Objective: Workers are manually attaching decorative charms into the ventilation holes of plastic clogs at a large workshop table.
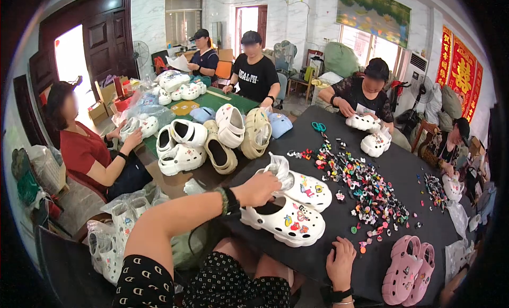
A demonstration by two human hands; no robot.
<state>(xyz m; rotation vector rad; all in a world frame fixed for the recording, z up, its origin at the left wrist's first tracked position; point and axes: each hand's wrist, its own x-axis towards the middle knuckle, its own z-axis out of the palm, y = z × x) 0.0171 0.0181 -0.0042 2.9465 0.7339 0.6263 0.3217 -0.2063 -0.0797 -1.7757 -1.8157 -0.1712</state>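
My left hand (260, 189) reaches over the heel end of two white clogs with colourful charms on their toes. Its fingers close on crumpled clear plastic (280, 169) at the opening of the far clog (308, 192); the fingertips are partly hidden. The near clog (291, 223) lies just below that hand, its charms facing up. My right hand (340, 259) rests on the black table, fingers loosely apart and holding nothing. To its right lies a pair of pink clogs (407, 271). A large spread of small colourful shoe charms (360, 188) lies beyond both hands.
White and beige clogs (216, 143) are heaped left of the black table (297, 268). Bagged white clogs (108, 241) stand by my left arm. Several people sit around, one (368, 96) across handling white clogs. A green table (212, 100) stands at the back.
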